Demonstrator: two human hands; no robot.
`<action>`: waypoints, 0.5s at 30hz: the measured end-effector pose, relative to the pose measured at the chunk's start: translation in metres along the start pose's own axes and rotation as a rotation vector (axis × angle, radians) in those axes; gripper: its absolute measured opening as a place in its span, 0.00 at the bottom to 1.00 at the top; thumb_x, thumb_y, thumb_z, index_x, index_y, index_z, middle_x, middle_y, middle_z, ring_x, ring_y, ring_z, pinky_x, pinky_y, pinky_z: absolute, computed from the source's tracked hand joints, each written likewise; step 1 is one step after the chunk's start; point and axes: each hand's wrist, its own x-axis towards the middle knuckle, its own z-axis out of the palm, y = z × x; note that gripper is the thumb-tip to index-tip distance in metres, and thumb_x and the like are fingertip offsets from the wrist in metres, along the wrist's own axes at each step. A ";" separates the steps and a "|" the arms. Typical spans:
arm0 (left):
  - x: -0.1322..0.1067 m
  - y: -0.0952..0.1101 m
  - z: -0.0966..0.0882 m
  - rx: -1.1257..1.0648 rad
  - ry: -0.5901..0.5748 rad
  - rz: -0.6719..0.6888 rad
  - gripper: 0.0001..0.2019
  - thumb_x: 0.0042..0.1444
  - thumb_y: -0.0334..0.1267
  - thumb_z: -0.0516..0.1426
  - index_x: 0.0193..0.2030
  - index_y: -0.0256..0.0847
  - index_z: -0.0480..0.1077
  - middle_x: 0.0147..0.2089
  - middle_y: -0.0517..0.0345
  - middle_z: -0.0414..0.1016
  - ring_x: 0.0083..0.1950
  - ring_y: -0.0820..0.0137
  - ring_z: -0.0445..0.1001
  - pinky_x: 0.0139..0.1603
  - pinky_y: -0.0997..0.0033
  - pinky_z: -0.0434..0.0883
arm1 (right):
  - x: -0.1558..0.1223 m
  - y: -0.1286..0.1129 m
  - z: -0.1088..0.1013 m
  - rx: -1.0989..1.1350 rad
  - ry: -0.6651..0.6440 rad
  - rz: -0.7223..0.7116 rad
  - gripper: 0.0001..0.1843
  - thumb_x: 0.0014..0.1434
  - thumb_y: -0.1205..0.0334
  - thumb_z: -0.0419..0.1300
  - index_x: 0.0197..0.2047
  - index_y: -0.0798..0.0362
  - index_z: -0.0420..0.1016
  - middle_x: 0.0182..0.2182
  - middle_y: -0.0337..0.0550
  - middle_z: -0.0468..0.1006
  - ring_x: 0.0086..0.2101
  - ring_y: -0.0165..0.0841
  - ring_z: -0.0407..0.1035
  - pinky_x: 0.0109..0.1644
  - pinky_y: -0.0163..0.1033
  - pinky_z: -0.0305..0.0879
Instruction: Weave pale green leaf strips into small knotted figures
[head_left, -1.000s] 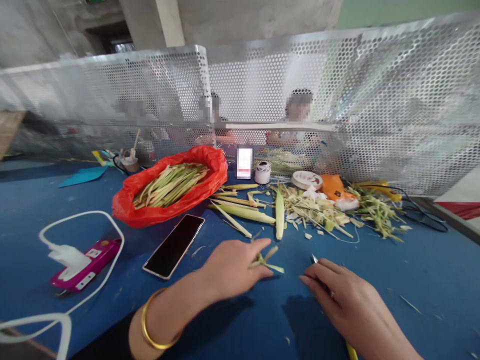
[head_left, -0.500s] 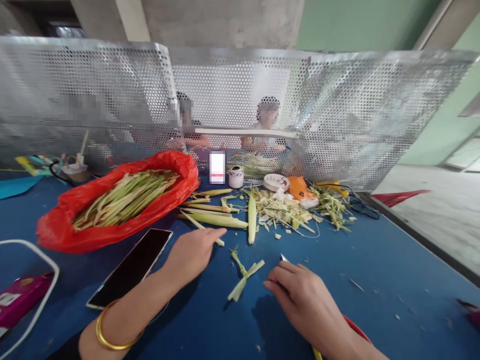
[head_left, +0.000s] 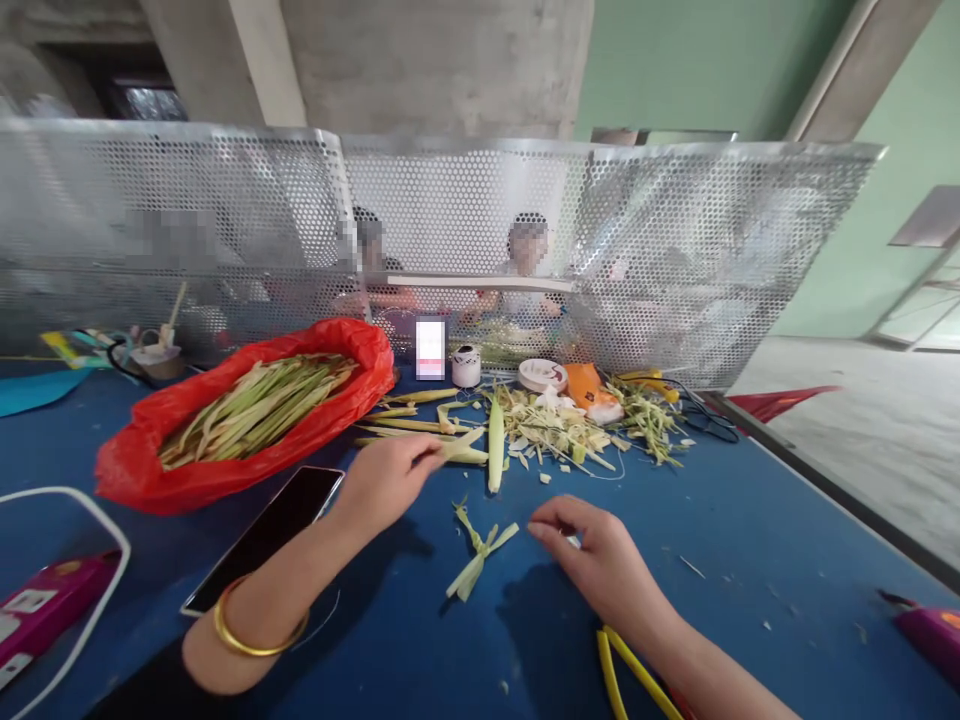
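Observation:
My left hand [head_left: 394, 478] is closed, its thumb and fingers pinching a pale corn husk strip [head_left: 466, 442] just above the husk pieces on the table. Beside it lies a folded pale green husk piece [head_left: 496, 445]. Between my hands, a small knotted husk figure [head_left: 480, 550] rests on the table, with a twisted top and spread ends. My right hand [head_left: 581, 550] hovers to its right, fingers curled with thumb and index close together. A small shiny bit shows behind the fingers; what they hold, if anything, is hidden. Yellow tool handles [head_left: 613, 675] show by my right forearm.
On the left are a red plastic bag [head_left: 247, 475] of husk strips and a dark phone [head_left: 262, 540]. Husk scraps [head_left: 551, 425], a round tape roll [head_left: 542, 375] and an orange packet [head_left: 589, 390] sit at the back. Behind a perforated metal screen [head_left: 465, 220] are other people.
My left hand, earlier reaching with an outstretched finger, now pinches a husk strip. The right hand stays near the knotted husk. More of the yellow handles shows. The view has shifted slightly.

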 end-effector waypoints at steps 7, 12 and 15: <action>0.003 0.063 0.035 -0.821 -0.196 -0.366 0.03 0.48 0.32 0.59 0.31 0.38 0.72 0.27 0.56 0.78 0.28 0.68 0.76 0.32 0.70 0.71 | 0.046 -0.010 -0.012 0.681 0.075 0.209 0.20 0.44 0.50 0.70 0.37 0.55 0.78 0.28 0.40 0.77 0.31 0.33 0.69 0.36 0.36 0.61; -0.001 0.062 0.048 -0.892 -0.195 -0.406 0.06 0.48 0.37 0.61 0.29 0.37 0.72 0.26 0.56 0.77 0.24 0.72 0.72 0.24 0.75 0.63 | 0.058 -0.015 0.003 0.821 0.021 0.195 0.18 0.45 0.49 0.70 0.25 0.55 0.74 0.22 0.36 0.71 0.24 0.28 0.63 0.30 0.34 0.58; -0.001 0.055 0.053 -0.943 -0.207 -0.463 0.07 0.47 0.39 0.62 0.29 0.37 0.72 0.26 0.57 0.76 0.25 0.73 0.71 0.25 0.76 0.62 | 0.056 -0.012 0.008 0.866 -0.003 0.194 0.15 0.46 0.51 0.70 0.27 0.55 0.76 0.22 0.37 0.72 0.25 0.28 0.62 0.30 0.33 0.57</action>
